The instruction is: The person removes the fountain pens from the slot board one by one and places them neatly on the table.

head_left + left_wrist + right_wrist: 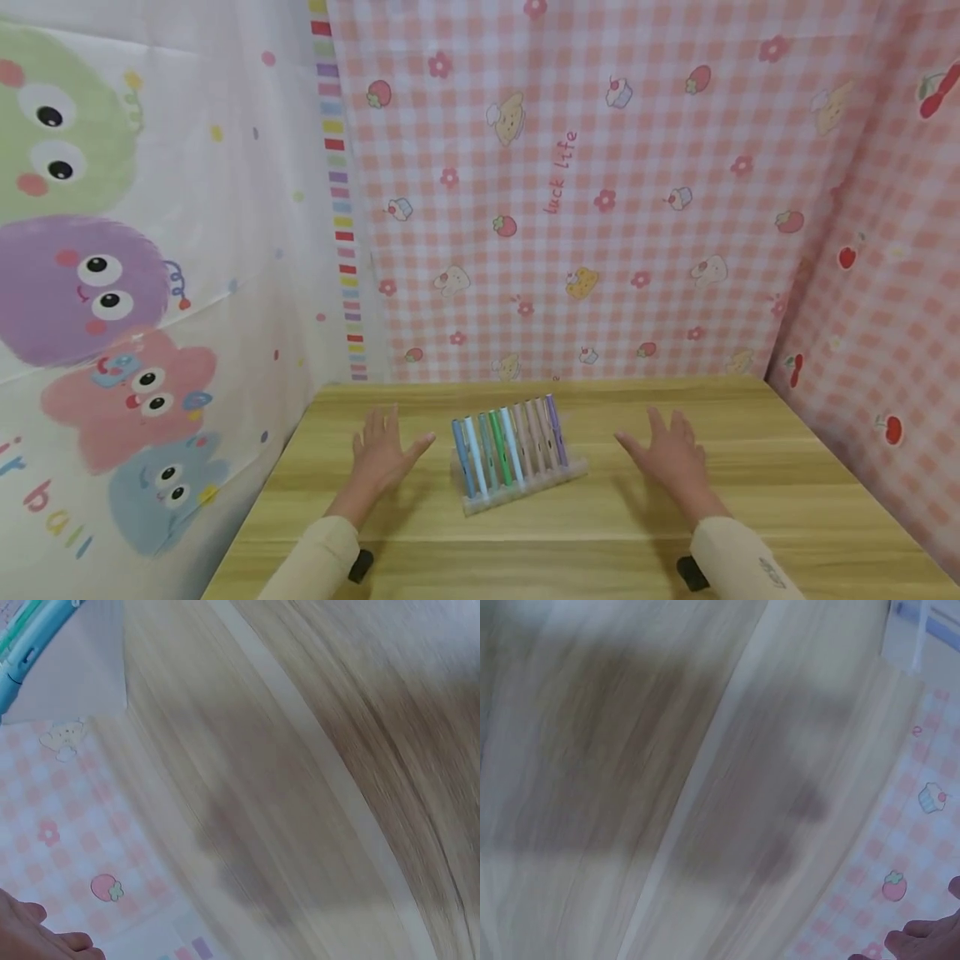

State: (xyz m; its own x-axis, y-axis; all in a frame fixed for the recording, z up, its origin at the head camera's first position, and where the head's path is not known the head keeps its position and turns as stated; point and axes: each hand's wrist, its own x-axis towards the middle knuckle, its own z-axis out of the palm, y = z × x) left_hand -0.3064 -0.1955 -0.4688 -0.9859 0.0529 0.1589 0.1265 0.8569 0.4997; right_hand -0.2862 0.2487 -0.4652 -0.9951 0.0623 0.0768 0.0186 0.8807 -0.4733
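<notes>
A clear plastic rack (527,490) stands on the wooden table between the hands, with several pens leaning side by side in it. From left to right they run from a blue pen (463,457) through a green pen (500,448) and pale ones to a purple pen (557,431). Left of the rack, the left hand (380,454) is spread over the table and holds nothing. To the rack's right, the right hand (672,457) has its fingers apart, likewise holding nothing. The left wrist view catches a light blue pen (28,651) and fingertips; the right wrist view shows a rack corner (904,645).
Behind the table hangs a pink checked curtain (555,250), with a similar cloth (877,317) on the right. A white cloth with cartoon figures (247,217) borders the left side. Wooden tabletop (525,558) extends in front of the rack.
</notes>
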